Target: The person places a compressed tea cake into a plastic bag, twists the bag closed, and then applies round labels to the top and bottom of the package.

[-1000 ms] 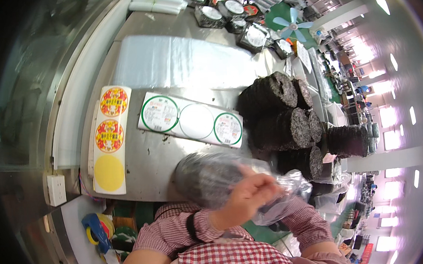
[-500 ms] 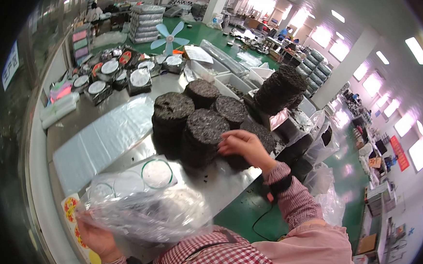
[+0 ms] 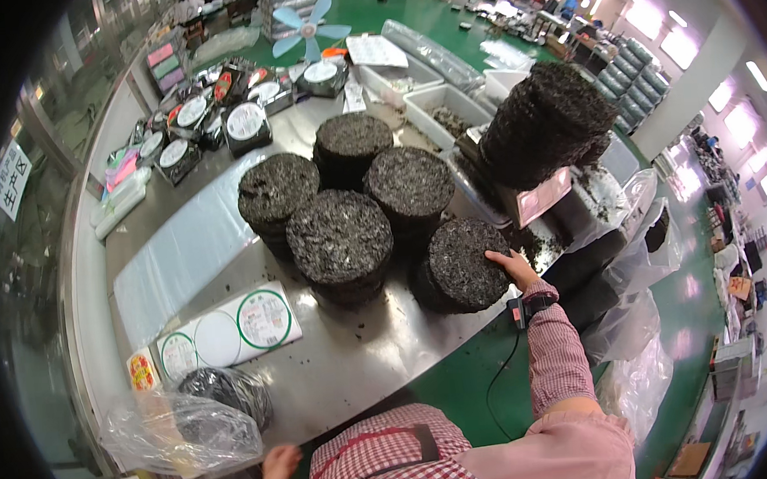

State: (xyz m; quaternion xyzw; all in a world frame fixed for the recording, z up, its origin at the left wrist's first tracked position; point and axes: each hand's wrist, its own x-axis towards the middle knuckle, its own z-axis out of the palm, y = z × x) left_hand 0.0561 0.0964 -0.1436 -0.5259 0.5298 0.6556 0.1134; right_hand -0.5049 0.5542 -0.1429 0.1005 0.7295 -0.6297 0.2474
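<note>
Workshop with green floor [image 3: 445,385], blue fan [image 3: 309,33] at upper centre. Steel desk [image 3: 381,345], near edge slanting from lower left up to right of centre, strip of crumb-flecked metal along it. Dark round stack [image 3: 464,265] right of centre, close to edge, touched by right hand [image 3: 519,271]: thumb on rim, other fingers hidden, grip closure impossible to tell. Left hand [image 3: 280,465] blurred at lower left, near clear bag [image 3: 180,436], grip unreadable. Four similar stacks [image 3: 339,238] around centre.

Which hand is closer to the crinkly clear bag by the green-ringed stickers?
Left hand: just right of the clear bag. The right hand is farther off, touching a dark round stack.
</note>
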